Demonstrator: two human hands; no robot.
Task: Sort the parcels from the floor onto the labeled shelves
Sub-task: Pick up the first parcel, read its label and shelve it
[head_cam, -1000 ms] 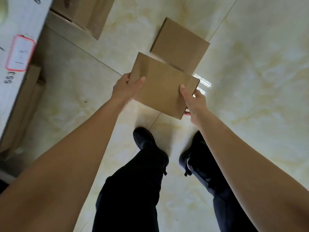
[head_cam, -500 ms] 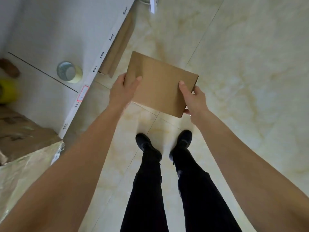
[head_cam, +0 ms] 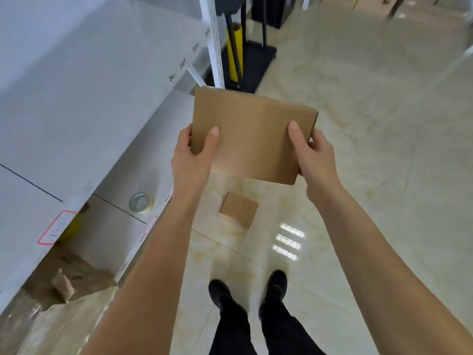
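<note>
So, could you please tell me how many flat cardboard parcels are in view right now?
2. One parcel is held up between the left hand and right hand; a smaller parcel lies on the floor below. Others may be hidden.

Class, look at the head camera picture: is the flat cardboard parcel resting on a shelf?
No, the flat cardboard parcel is held in the air over the floor by the left hand and right hand.
</note>
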